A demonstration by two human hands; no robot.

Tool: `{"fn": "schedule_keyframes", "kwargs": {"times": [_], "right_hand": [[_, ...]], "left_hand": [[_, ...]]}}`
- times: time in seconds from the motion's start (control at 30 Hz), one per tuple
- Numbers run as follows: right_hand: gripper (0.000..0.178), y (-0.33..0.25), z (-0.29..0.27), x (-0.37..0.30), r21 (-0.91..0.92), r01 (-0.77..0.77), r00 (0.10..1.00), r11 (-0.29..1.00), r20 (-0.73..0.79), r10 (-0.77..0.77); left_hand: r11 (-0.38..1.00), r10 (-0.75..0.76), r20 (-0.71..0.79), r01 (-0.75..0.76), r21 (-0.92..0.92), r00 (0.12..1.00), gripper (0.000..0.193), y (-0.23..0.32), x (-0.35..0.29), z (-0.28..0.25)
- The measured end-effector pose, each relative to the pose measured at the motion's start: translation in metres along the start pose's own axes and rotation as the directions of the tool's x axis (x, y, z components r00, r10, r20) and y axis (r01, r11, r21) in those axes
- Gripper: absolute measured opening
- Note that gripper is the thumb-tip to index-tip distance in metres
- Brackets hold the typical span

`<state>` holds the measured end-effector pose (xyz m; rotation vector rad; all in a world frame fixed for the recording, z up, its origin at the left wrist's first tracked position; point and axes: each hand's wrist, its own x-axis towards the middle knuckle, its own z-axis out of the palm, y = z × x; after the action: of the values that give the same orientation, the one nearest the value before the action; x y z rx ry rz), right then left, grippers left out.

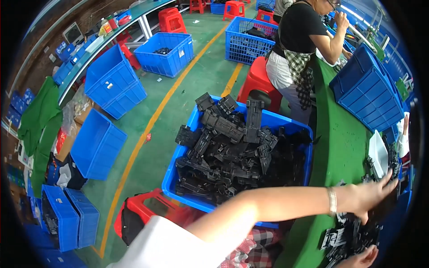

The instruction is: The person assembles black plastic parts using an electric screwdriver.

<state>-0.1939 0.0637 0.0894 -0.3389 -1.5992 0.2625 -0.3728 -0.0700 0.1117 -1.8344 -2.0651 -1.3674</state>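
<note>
My left hand [364, 196], with a band at the wrist, stretches across to the green-topped bench [319, 178] on the right. Its fingers are spread and it holds nothing visible, hovering above black plastic parts [353, 234] heaped on the bench. Close to the white tray [378, 154] are its fingertips. At the lower right edge, my right hand [361, 259] shows only in part beside those black parts. Its fingers look curled, and what they hold is hidden. Under my left forearm stands a blue bin [169, 178] piled with black moulded plastic parts [228, 147].
A large blue crate [366, 89] rests tilted on the bench. Further along, a person [299, 44] sits on a red stool [260, 85]. Another red stool [149, 207] is beside me. More blue bins [163, 53] stand across the green floor, left of a yellow line [152, 129].
</note>
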Motion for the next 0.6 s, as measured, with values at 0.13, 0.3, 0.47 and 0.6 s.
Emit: {"fn": "schedule_keyframes", "kwargs": {"times": [0.13, 0.3, 0.47, 0.6], "right_hand": [[0.02, -0.07, 0.022, -0.057, 0.07, 0.238, 0.923, 0.969, 0.296, -0.248], [0.006, -0.089, 0.028, -0.11, 0.133, 0.034, 0.726, 0.991, 0.678, -0.116], [0.018, -0.102, 0.075, -0.168, 0.259, -0.25, 0.471, 0.933, 0.874, -0.116], [0.019, -0.113, 0.115, -0.206, 0.211, -0.389, 0.22, 0.897, 0.967, -0.132]], "left_hand": [[0.996, 0.086, -0.026, -0.086, -0.002, 0.996, 0.075, -0.047, -0.016, 0.001], [0.47, -0.778, 0.033, 0.547, 0.693, 0.628, 0.025, -0.192, -0.174, -0.102], [-0.036, -0.909, -0.242, 0.515, 0.856, 0.34, 0.138, -0.263, -0.347, -0.149], [0.051, -0.856, -0.308, 0.661, 0.748, 0.416, 0.138, -0.264, -0.363, -0.182]]}}
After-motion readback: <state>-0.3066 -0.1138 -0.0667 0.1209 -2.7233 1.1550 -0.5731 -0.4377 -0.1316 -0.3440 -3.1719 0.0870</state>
